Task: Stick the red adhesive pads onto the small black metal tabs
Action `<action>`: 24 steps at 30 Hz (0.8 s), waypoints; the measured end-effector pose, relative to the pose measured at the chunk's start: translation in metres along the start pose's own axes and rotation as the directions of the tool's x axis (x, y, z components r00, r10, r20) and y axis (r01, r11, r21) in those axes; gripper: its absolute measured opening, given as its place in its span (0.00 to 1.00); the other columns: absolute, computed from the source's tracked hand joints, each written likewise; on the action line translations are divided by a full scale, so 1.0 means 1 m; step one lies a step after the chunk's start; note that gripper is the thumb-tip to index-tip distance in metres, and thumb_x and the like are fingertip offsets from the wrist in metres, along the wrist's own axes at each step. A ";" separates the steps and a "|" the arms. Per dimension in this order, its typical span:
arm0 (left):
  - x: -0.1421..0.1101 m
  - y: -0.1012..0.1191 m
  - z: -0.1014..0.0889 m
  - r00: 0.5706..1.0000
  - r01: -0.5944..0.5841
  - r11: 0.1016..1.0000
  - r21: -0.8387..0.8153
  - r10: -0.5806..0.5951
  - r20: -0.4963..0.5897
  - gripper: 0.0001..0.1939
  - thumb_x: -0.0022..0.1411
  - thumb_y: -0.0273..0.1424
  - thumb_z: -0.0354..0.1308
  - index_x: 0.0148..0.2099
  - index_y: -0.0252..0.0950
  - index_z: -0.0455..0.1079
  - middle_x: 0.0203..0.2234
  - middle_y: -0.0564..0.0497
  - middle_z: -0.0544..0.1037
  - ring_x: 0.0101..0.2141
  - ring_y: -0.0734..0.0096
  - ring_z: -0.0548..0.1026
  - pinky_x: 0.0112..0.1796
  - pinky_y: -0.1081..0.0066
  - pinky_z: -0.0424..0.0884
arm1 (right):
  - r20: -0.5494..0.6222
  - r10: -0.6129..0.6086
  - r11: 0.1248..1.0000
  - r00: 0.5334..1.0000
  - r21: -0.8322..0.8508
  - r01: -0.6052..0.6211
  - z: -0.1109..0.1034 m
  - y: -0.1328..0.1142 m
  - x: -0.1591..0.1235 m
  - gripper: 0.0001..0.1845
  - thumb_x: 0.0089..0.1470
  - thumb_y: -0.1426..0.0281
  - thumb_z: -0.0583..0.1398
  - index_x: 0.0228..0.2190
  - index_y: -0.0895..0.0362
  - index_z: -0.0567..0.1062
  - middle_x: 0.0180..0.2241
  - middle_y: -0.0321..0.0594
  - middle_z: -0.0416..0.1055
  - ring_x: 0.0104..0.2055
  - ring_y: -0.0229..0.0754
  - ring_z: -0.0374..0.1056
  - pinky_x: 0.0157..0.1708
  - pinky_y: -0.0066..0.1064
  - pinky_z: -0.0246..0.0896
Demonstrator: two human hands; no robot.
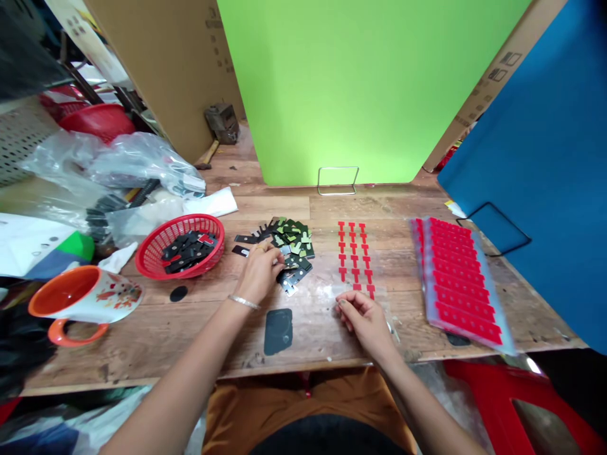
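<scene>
My left hand [258, 272] rests fingers-down on the near edge of a pile of small black metal plates [289, 243] in the middle of the wooden table [190, 322]; I cannot tell whether it grips one. My right hand [363, 316] pinches the near edge of a clear sheet [353, 287] that carries rows of small red T-shaped stickers [353, 253]. A stack of sheets with larger red stickers [458, 284] lies to the right.
A red basket [180, 245] holding black plates stands left of the pile. An orange and white mug [80, 300] sits at the near left, with plastic bags [114, 164] behind it. A green board [360, 88] and a blue board [545, 164] stand behind and right. A dark patch [277, 330] lies near the front edge.
</scene>
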State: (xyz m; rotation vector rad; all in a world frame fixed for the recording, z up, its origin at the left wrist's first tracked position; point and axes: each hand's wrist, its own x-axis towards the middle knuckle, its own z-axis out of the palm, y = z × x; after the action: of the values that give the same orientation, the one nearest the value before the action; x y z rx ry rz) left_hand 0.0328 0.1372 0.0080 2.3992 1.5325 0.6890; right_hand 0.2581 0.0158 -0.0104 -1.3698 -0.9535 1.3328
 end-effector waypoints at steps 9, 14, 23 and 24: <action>-0.059 0.078 0.005 0.977 -0.197 0.956 -0.216 0.173 -0.126 0.05 0.59 0.24 0.52 0.33 0.36 0.68 0.37 0.48 0.70 0.40 0.67 0.66 0.42 0.66 0.64 | 0.129 0.101 0.960 0.986 0.247 -0.130 0.013 -0.008 0.004 0.17 0.45 0.64 0.63 0.37 0.59 0.71 0.25 0.36 0.69 0.20 0.31 0.60 0.17 0.22 0.53; -0.065 0.080 0.008 1.000 -0.015 0.943 -0.333 0.009 -0.018 0.20 0.55 0.29 0.58 0.51 0.38 0.63 0.49 0.44 0.67 0.49 0.62 0.64 0.49 0.62 0.62 | 0.044 0.027 0.995 0.999 0.098 -0.031 0.007 -0.005 0.003 0.15 0.43 0.68 0.63 0.36 0.57 0.71 0.25 0.31 0.64 0.21 0.30 0.60 0.18 0.21 0.54; -0.074 0.081 0.013 0.956 0.235 0.900 -0.366 -0.147 0.252 0.08 0.59 0.35 0.53 0.36 0.38 0.72 0.31 0.51 0.77 0.33 0.68 0.73 0.36 0.71 0.66 | 0.120 -0.314 0.875 0.942 -0.349 0.336 0.010 0.006 0.001 0.09 0.53 0.73 0.56 0.38 0.55 0.72 0.31 0.38 0.71 0.34 0.39 0.67 0.36 0.30 0.61; -0.076 0.080 0.015 0.964 0.220 0.924 -0.313 -0.156 0.215 0.08 0.58 0.34 0.54 0.35 0.38 0.72 0.31 0.51 0.77 0.34 0.67 0.73 0.37 0.71 0.65 | 0.142 -0.357 0.831 0.923 -0.402 0.383 0.011 0.006 0.003 0.08 0.53 0.73 0.56 0.36 0.55 0.73 0.32 0.38 0.72 0.35 0.40 0.67 0.37 0.31 0.61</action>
State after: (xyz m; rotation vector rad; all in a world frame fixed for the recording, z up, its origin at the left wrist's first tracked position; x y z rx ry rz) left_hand 0.0772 0.0353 0.0080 1.9759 1.4163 0.6072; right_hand 0.2465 0.0187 -0.0164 -1.3689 -1.5342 0.9022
